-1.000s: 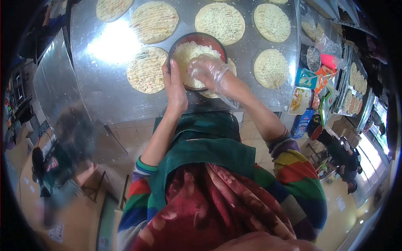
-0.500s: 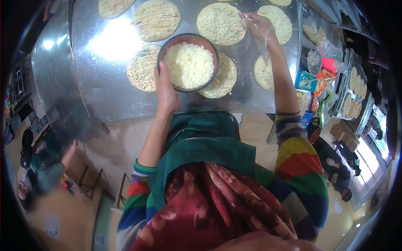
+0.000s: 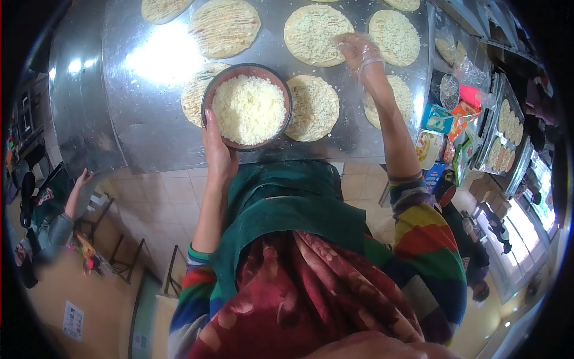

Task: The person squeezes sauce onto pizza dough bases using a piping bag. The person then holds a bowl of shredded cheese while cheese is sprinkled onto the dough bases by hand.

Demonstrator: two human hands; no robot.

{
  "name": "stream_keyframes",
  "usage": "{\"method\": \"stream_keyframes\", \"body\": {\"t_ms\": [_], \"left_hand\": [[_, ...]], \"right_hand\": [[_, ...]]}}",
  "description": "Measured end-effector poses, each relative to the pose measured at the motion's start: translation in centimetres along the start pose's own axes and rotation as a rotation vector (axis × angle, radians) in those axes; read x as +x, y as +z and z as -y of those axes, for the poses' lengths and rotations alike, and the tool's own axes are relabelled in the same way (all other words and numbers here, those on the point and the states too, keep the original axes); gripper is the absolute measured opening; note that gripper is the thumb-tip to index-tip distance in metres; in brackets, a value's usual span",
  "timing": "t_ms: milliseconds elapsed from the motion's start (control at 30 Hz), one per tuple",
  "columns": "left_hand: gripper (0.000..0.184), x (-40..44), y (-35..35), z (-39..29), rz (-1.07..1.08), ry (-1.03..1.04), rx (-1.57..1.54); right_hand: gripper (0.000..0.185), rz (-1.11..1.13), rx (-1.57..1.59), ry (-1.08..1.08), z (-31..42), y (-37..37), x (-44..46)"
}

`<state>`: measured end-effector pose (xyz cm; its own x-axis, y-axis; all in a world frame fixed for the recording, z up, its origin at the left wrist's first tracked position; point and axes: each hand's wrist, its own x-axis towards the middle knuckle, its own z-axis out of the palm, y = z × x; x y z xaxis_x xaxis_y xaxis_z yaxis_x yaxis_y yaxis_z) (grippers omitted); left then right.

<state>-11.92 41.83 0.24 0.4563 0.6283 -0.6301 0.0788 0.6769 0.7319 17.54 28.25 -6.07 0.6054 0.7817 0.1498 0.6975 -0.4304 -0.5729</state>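
A dark-rimmed bowl [image 3: 250, 105] of white grated topping is held by its lower left side in my left hand [image 3: 216, 146], thumb at the rim. It partly covers one round dough base [image 3: 195, 96]; another base [image 3: 312, 109] lies just right of it. Over the right edge of the upper middle base [image 3: 317, 36] hovers my right hand [image 3: 360, 55], in a clear plastic glove. Its fingers are drawn together, and what they hold is hidden. Beside it is a topped base [image 3: 394, 38]; my forearm partly hides the one below [image 3: 402, 99].
The bases lie on a shiny metal table [image 3: 149, 143]. At its right stand colourful packets [image 3: 463, 116], a white food tray [image 3: 429, 148] and a blue box [image 3: 434, 175]. A person [image 3: 54, 203] is at the lower left; other people appear at the far right.
My right hand moved from the bowl to the upper right bases, then slightly left and down. The bowl and my left hand shifted left and down, uncovering the lower middle base.
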Motion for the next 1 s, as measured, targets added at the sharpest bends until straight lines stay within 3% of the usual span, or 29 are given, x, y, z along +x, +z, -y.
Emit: {"method": "stream_keyframes", "body": {"t_ms": [67, 167, 300, 400, 500, 600, 700, 800, 900, 933, 1000], "left_hand": [[0.066, -0.2, -0.2, 0.0, 0.001, -0.005, 0.009], [0.066, -0.5, -0.2, -0.1, 0.019, 0.002, 0.000], [0.066, -0.8, -0.2, -0.2, 0.009, -0.021, -0.029], [0.066, -0.8, -0.2, -0.1, -0.001, -0.020, -0.048], [0.066, -0.9, -0.2, -0.4, -0.005, -0.024, -0.052], [0.065, -0.8, -0.6, -0.2, -0.017, -0.019, -0.057], [0.065, -0.6, -1.2, -0.1, -0.038, -0.016, -0.058], [0.065, -0.5, -1.3, -0.2, -0.034, -0.009, -0.063], [0.065, -0.5, -1.3, -0.4, -0.009, -0.006, -0.068], [0.064, -0.6, -1.1, -0.7, -0.005, -0.015, -0.065], [0.064, -0.7, -1.1, -0.9, -0.005, -0.022, -0.068]], "right_hand": [[0.018, -0.084, 0.114, -0.083, -1.9, 0.5, 0.9], [0.019, 0.184, 0.215, 0.469, -3.6, -0.1, 3.5], [0.022, 0.106, -0.051, 0.158, -4.9, -0.1, 5.5], [0.025, 0.106, -0.063, -0.092, -6.1, 1.5, 6.9], [0.014, -0.156, 0.049, -0.355, -5.0, 2.8, 7.1], [0.017, 0.284, -0.178, -0.080, -2.5, 2.5, 8.9], [0.022, 0.185, -0.253, -0.263, -3.0, 4.1, 8.4], [0.022, 0.138, -0.099, -0.147, -3.6, 3.9, 8.5], [0.022, 0.055, -0.098, -0.207, -5.2, 3.2, 9.0], [0.020, -0.004, 0.135, -0.046, -5.6, 3.4, 8.5], [0.021, 0.140, 0.004, 0.068, -4.5, 0.6, 8.1]]}}
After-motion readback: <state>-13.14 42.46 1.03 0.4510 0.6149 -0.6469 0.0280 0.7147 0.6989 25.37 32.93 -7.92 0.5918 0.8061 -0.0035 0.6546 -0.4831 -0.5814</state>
